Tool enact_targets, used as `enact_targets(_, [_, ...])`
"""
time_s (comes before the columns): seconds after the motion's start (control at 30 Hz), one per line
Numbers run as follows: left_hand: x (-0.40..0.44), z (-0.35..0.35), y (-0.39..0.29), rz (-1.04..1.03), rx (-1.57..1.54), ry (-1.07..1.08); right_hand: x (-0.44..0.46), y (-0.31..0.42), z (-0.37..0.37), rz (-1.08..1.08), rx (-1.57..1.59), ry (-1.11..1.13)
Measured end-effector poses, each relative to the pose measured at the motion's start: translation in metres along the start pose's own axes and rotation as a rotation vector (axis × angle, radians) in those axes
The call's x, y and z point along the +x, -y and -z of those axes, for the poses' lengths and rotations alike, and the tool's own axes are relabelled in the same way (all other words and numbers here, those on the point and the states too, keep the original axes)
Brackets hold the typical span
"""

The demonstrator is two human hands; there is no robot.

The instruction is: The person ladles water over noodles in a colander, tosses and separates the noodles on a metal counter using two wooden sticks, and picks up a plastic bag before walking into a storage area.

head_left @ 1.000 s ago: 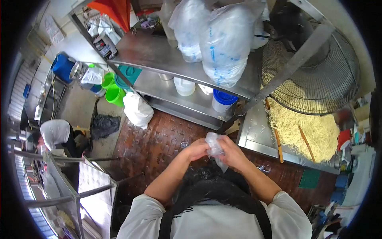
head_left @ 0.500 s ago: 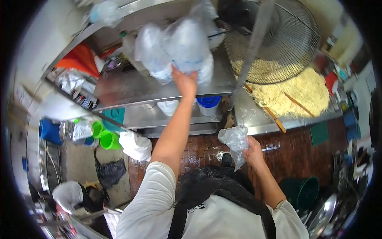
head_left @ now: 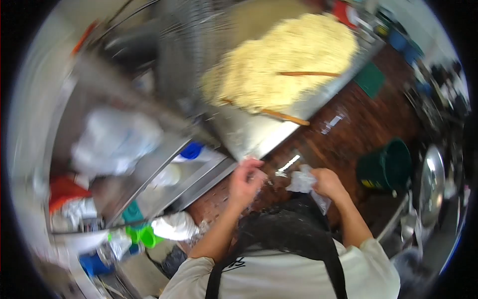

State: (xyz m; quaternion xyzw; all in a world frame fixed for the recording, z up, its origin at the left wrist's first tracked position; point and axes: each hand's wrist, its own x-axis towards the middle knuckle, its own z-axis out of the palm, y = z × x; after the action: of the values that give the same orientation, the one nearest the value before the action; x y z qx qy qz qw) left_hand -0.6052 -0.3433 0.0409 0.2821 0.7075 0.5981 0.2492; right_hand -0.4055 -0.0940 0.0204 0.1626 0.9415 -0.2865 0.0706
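My right hand [head_left: 328, 183] is closed around a crumpled clear plastic bag [head_left: 301, 180], held in front of my dark apron. My left hand [head_left: 245, 183] is raised beside it, near the corner of the metal table. Its fingers look loosely bent and apart, though blurred, and I make out nothing held in them. Beyond the hands, a large heap of pale yellow noodles [head_left: 289, 60] covers the metal table [head_left: 264, 144]. One wooden stick [head_left: 311, 74] lies on the heap and another wooden stick [head_left: 286, 117] at its near edge. White plastic packs [head_left: 117, 139] lie on the shelf at left.
A dark green bin [head_left: 383, 164] stands on the brown floor at right, near a large shiny metal bowl [head_left: 432, 184]. At lower left are a white sack [head_left: 174, 225] and a bright green container [head_left: 144, 236]. A blue-lidded tub [head_left: 191, 151] sits under the shelf.
My left hand has left the plastic packs on the shelf and come back close to my right hand. The view has turned right, towards the noodles. My right hand still grips the bag.
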Motion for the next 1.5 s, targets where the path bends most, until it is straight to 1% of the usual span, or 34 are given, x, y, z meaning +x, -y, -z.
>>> enact_targets(0.03, [0.020,-0.052,-0.018,-0.205,0.218,0.339,0.000,-0.013,0.016,-0.045,0.007,0.009])
enact_targets(0.07, [0.031,-0.106,-0.029,-0.216,0.255,0.479,0.002,-0.021,0.032,-0.092,0.019,0.019])
enact_targets(0.13, [0.057,-0.194,-0.007,-0.235,0.224,0.528,0.004,-0.046,0.072,-0.216,0.289,-0.108])
enact_targets(0.2, [0.102,-0.255,-0.009,-0.076,0.118,0.557,0.000,-0.082,0.107,-0.232,0.565,-0.321])
enact_targets(0.23, [0.128,-0.285,-0.012,0.097,-0.006,0.599,-0.006,-0.102,0.125,-0.154,0.497,-0.424])
enact_targets(0.27, [0.148,-0.314,-0.014,0.427,-0.392,0.519,-0.009,-0.122,0.142,-0.071,0.424,-0.524])
enact_targets(0.3, [0.170,-0.334,-0.030,0.534,-0.559,0.551,-0.012,-0.140,0.155,0.015,0.350,-0.613])
enact_targets(0.33, [0.189,-0.351,-0.044,0.651,-0.726,0.569,-0.017,-0.165,0.164,0.044,0.246,-0.685])
enact_targets(0.4, [0.217,-0.387,-0.071,0.713,-0.880,0.681,-0.023,-0.200,0.193,0.034,0.185,-0.822])
enact_targets(0.47, [0.236,-0.421,-0.077,0.753,-0.925,0.789,-0.029,-0.236,0.212,-0.010,0.484,-0.705])
enact_targets(0.53, [0.262,-0.455,-0.093,0.761,-0.998,0.944,-0.031,-0.265,0.236,-0.096,0.614,-0.626])
enact_targets(0.57, [0.275,-0.466,-0.094,0.709,-0.896,1.000,-0.030,-0.282,0.242,-0.100,0.512,-0.699])
enact_targets(0.67, [0.314,-0.499,-0.111,0.597,-0.173,0.921,-0.014,-0.346,0.238,-0.422,0.386,-0.844])
enact_targets(0.7, [0.321,-0.516,-0.100,0.345,0.092,0.705,-0.011,-0.359,0.249,-0.635,0.356,-0.790])
enact_targets(0.8, [0.367,-0.566,-0.100,0.237,-0.080,0.880,0.017,-0.409,0.265,-0.738,0.299,-0.750])
enact_targets(0.83, [0.384,-0.587,-0.091,0.208,-0.031,0.932,0.031,-0.417,0.278,-0.732,0.287,-0.731])
enact_targets(0.87, [0.401,-0.614,-0.080,0.212,-0.121,0.948,0.043,-0.424,0.292,-0.665,0.251,-0.723])
enact_targets(0.93, [0.442,-0.665,-0.077,0.443,-0.345,0.883,0.061,-0.451,0.315,-0.547,0.265,-0.779])
enact_targets(1.03, [0.497,-0.724,-0.091,0.734,-0.618,0.933,0.049,-0.488,0.380,-0.534,0.139,-0.826])
enact_targets(1.13, [0.531,-0.785,-0.117,0.821,-0.719,1.155,0.039,-0.532,0.409,-0.454,-0.005,-1.142])
enact_targets(1.17, [0.540,-0.806,-0.121,0.932,-0.746,1.188,0.039,-0.549,0.410,-0.385,0.074,-1.163])
enact_targets(1.27, [0.557,-0.872,-0.141,1.032,-0.625,1.299,0.036,-0.587,0.427,-0.394,0.232,-1.219])
enact_targets(1.3, [0.563,-0.892,-0.146,1.006,-0.522,1.306,0.035,-0.604,0.432,-0.424,0.211,-1.318])
enact_targets(1.33, [0.567,-0.910,-0.144,0.971,-0.412,1.367,0.031,-0.615,0.443,-0.503,0.202,-1.406])
enact_targets(1.4, [0.584,-0.953,-0.137,0.877,-0.202,1.463,0.025,-0.659,0.457,-0.622,0.291,-1.460])
enact_targets(1.43, [0.595,-0.974,-0.136,0.861,-0.159,1.505,0.023,-0.678,0.474,-0.684,0.261,-1.515])
enact_targets(1.5, [0.609,-1.012,-0.146,0.553,-0.113,1.454,0.020,-0.730,0.498,-0.817,0.476,-1.545])
